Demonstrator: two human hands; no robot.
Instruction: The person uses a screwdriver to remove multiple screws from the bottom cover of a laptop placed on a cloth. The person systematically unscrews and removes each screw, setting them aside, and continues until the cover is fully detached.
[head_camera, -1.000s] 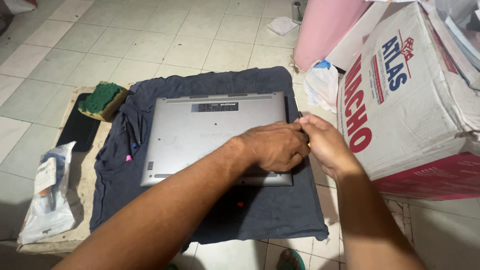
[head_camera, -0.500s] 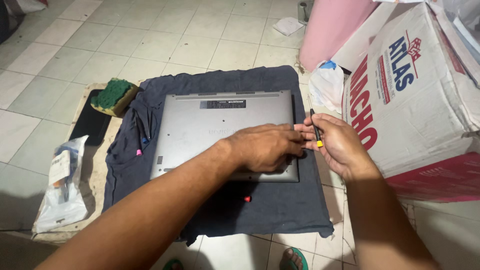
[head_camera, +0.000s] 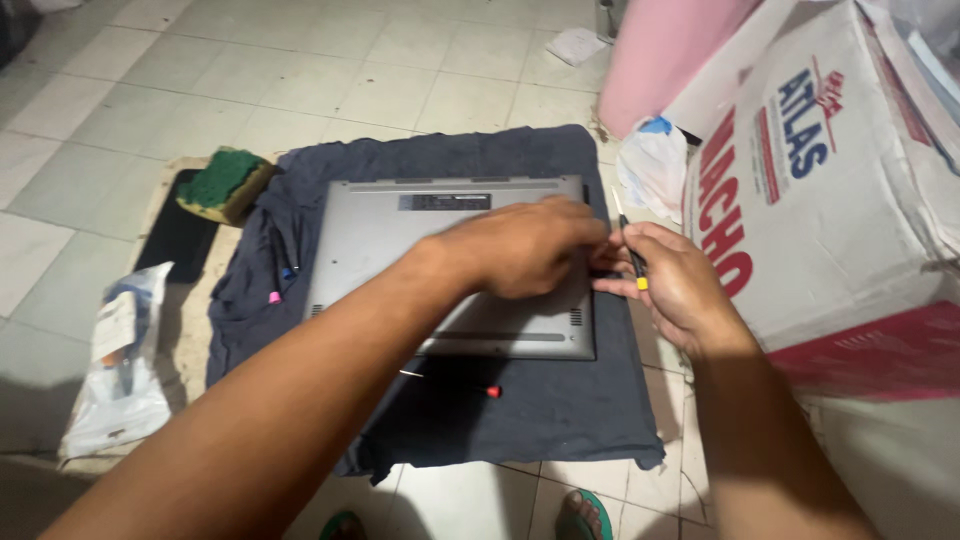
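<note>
A silver laptop (head_camera: 400, 250) lies bottom-up on a dark blue cloth (head_camera: 560, 400) spread on the tiled floor. My left hand (head_camera: 525, 245) rests on the laptop's right side, fingers curled at its right edge. My right hand (head_camera: 680, 285) sits just right of that edge, shut on a thin screwdriver (head_camera: 630, 255) with a black and yellow handle, its tip pointing up and away. The two hands touch at the laptop's edge.
A small red-tipped tool (head_camera: 470, 388) lies on the cloth in front of the laptop; pens (head_camera: 280, 270) lie to its left. A green sponge (head_camera: 225, 185), a black slab (head_camera: 178, 235), a plastic bag (head_camera: 120, 360), a large cardboard box (head_camera: 830, 190) and a pink object (head_camera: 670, 55) surround it.
My right hand has raised the screwdriver from the laptop's right edge and now holds it upright. My left hand has stayed on the laptop. The camera view has shifted slightly.
</note>
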